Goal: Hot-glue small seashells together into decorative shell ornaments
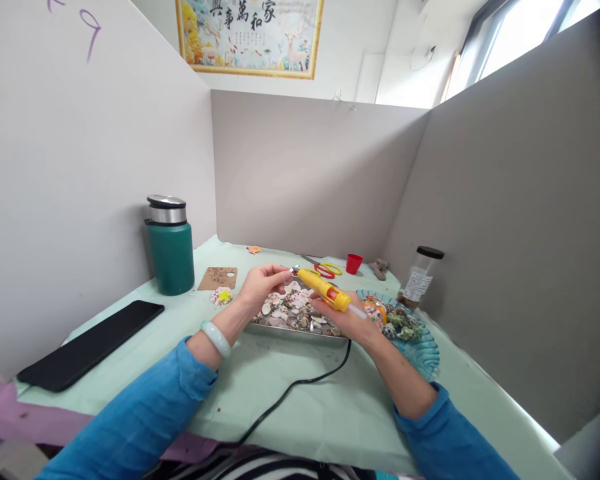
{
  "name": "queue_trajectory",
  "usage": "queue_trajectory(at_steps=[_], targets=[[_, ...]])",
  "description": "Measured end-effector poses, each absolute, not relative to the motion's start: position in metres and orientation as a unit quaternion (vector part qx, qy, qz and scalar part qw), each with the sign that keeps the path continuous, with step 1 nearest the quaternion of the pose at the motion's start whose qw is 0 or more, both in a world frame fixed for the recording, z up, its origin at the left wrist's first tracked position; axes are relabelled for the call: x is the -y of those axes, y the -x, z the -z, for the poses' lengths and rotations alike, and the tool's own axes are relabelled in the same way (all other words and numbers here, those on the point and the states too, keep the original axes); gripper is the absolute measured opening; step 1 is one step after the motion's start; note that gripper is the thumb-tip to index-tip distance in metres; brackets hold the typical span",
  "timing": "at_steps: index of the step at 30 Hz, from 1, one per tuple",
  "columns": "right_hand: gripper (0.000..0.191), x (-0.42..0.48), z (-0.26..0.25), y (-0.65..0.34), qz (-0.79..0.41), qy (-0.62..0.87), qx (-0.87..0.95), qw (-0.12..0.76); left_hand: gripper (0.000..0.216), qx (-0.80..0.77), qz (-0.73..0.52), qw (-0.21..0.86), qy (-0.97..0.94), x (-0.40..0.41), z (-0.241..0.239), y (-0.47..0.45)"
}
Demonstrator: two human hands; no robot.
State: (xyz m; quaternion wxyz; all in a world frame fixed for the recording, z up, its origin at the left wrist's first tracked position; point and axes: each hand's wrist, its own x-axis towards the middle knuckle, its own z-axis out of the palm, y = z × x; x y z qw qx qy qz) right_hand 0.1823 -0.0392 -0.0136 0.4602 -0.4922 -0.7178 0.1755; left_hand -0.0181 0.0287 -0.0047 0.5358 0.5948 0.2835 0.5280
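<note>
My right hand (347, 320) is wrapped round a yellow hot glue gun (325, 289), whose nozzle points up and to the left. A clear glue stick pokes out of its rear end, and a black cord trails down from it. My left hand (264, 285) pinches a small pale piece (294, 270) right at the nozzle; it looks like a bit of shell, but its kind is too small to be sure of. Beneath both hands lies a metal tray (295, 333) full of small seashells (290, 307), partly hidden by the glue gun and fingers.
On the right stand a blue glass plate (427, 357) of shells and a black-lidded jar (420, 277). Behind the tray are scissors (327, 269) and a red cup (353, 263). Leftward are a flower-like shell piece (222, 296), a brown card (215, 279), a green bottle (171, 253) and a black flat object (93, 343).
</note>
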Motion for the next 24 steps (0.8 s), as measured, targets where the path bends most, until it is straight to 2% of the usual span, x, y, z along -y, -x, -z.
queue_trajectory(at_steps=[24], targets=[[0.026,0.0370,0.0165,-0.1830,-0.148,0.493,0.715,0.473,0.026,-0.276,-0.529,0.542,-0.591,-0.0293,0.0044,0.0171]])
